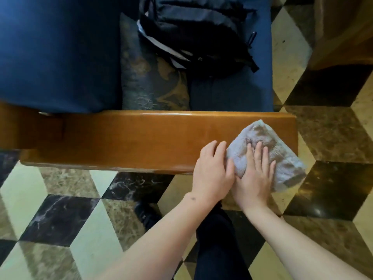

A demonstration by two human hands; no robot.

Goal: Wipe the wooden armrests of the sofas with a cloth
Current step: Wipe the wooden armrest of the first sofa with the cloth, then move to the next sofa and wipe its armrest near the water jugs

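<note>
A glossy brown wooden armrest [125, 140] runs left to right across the middle of the view. Near its right end lies a crumpled grey cloth [262, 138], partly hanging over the front edge. My right hand [255, 174] lies flat on the cloth, fingers spread, pressing it onto the wood. Just left of the cloth, my left hand [213, 170] rests palm down on the bare armrest, its thumb side touching the cloth's edge. Both forearms reach in from the bottom.
Behind the armrest is a blue sofa seat [232, 91] with a patterned cushion [149, 77] and a black bag [193, 35]. A blue backrest [56, 51] fills the upper left. Checkered marble floor [60, 209] surrounds it. My dark trouser leg and shoe [214, 239] stand below.
</note>
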